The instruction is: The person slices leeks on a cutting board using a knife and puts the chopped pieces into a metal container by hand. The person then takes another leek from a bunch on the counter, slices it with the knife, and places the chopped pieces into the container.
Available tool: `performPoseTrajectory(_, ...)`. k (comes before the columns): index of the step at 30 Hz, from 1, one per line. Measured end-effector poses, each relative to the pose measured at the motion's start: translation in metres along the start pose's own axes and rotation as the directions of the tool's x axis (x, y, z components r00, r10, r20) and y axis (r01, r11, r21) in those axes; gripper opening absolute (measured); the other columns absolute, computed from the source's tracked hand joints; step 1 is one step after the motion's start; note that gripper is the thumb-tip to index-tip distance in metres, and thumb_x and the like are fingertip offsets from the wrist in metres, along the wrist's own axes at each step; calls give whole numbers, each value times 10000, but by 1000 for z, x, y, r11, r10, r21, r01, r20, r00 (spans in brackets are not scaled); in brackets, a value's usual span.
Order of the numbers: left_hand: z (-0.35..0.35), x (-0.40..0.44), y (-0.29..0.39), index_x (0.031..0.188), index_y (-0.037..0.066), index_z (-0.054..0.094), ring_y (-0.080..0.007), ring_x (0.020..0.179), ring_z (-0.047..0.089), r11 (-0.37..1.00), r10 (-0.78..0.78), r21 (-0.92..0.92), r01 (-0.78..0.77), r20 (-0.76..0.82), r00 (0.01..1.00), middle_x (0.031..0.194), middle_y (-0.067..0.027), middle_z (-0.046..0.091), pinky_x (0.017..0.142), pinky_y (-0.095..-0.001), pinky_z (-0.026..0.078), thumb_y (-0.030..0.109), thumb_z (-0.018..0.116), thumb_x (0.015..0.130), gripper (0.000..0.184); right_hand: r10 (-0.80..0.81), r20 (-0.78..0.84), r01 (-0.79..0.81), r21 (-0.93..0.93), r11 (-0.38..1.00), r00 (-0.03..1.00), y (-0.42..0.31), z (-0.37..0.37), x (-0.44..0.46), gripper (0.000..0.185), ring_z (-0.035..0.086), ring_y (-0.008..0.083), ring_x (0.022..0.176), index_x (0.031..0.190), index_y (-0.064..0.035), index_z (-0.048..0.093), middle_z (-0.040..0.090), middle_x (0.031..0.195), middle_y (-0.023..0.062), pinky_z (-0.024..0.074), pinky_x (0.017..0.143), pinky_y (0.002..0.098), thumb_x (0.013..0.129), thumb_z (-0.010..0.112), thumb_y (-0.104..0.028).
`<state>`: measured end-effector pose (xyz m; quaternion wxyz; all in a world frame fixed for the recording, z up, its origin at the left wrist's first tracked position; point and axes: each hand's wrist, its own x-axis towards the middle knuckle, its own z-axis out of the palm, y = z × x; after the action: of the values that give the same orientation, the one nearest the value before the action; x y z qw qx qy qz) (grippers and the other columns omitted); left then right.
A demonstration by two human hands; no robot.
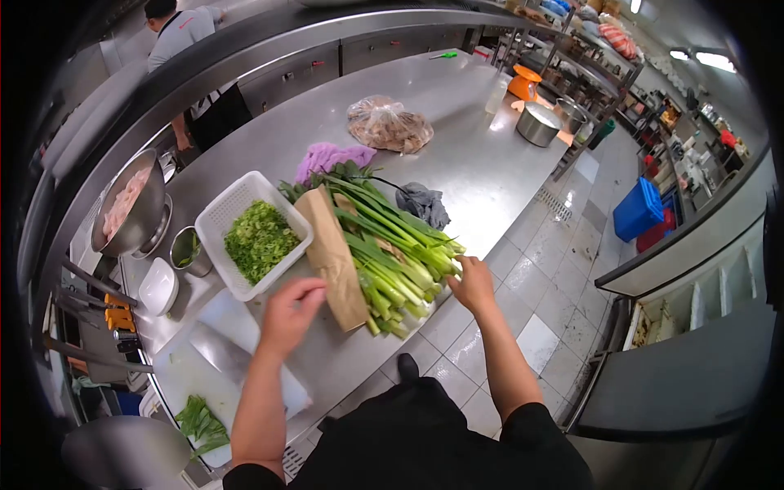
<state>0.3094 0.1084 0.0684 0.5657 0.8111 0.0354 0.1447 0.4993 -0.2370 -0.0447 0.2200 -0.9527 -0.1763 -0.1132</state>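
Long green stalks with pale ends (396,265) lie in a big pile on the steel table. My right hand (472,283) is at the pale ends on the pile's right side, its fingers bent; whether it grips a stalk is hard to see. My left hand (292,314) hovers left of a brown paper sheet (331,261), fingers curled and slightly blurred, with nothing visible in it. The brown paper lies along the pile's left side. Beside it stands a white basket (214,224) of chopped greens (260,238). A purple cloth (331,162) and a grey plastic bag (423,204) lie by the pile.
A cutting board (184,367) with leafy scraps (202,425) is at lower left. Further left are a bowl of pale meat (126,204), a white dish (159,286) and a metal pot (192,253). A filled clear bag (388,124) lies behind. Another person (184,37) stands across the counter.
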Motion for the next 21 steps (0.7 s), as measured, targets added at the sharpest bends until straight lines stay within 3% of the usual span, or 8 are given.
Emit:
performPoseTrajectory(6,128,51,-28,1189,36,711,-283,1064,685,936,146,270,-224,281,949,1146,-134,712,909,-372,546,163,653,995,239,-188,55,167,274,947,981,-7,19,-4,283,627,409,895,1016,-93,662,626,951,181,513,743,509,748,752,-95)
performPoseTrajectory(8,139,48,-45,1181,53,711,-361,1074,666,919,18,379,-108,234,972,1173,-149,695,931,-417,543,215,678,979,261,-206,84,167,333,928,975,-24,14,-13,279,616,404,888,1000,-90,663,622,950,174,500,746,510,735,747,-69)
performPoseTrajectory(10,141,50,-41,1177,48,707,-350,1069,667,932,-53,361,-21,196,979,1145,-144,695,918,-419,546,201,680,974,255,-255,14,223,436,872,967,-30,20,-14,289,608,396,897,1009,-95,668,620,956,166,500,769,505,733,735,-41)
performPoseTrajectory(12,142,50,-37,1201,52,696,-350,1095,659,928,-301,257,270,88,950,1140,-140,696,910,-419,548,188,680,963,274,-269,31,227,449,864,963,-29,17,-10,304,605,391,912,1030,-99,676,618,962,159,500,788,496,742,709,-10)
performPoseTrajectory(14,149,50,-39,1229,69,685,-346,1108,652,917,-330,259,303,65,942,1195,-131,682,885,-413,554,167,680,949,297,-377,37,327,423,845,926,-29,10,-4,336,611,392,943,1073,-93,683,633,998,158,503,809,488,752,687,8)
performPoseTrajectory(16,161,54,-31,1267,104,693,-298,956,679,883,32,468,-23,-12,999,1240,-101,669,859,-392,548,189,686,956,323,-423,25,350,519,780,906,-14,14,-2,373,616,390,993,1107,-83,682,643,1033,160,509,854,484,745,681,9)
performPoseTrajectory(18,171,62,-21,1257,117,705,-295,1006,664,830,127,534,-162,102,987,1282,-84,662,896,-412,529,224,685,958,319,-464,3,369,603,708,886,4,20,4,412,620,388,1043,1141,-73,681,654,1068,162,516,898,480,738,674,9)
performPoseTrajectory(21,179,64,-24,1226,137,723,-285,1097,630,737,125,616,-277,279,952,1342,-56,647,968,-436,483,282,681,951,313,-136,-2,128,349,928,991,19,24,21,355,631,390,1052,1137,-67,692,669,1134,167,528,916,472,783,692,-43)
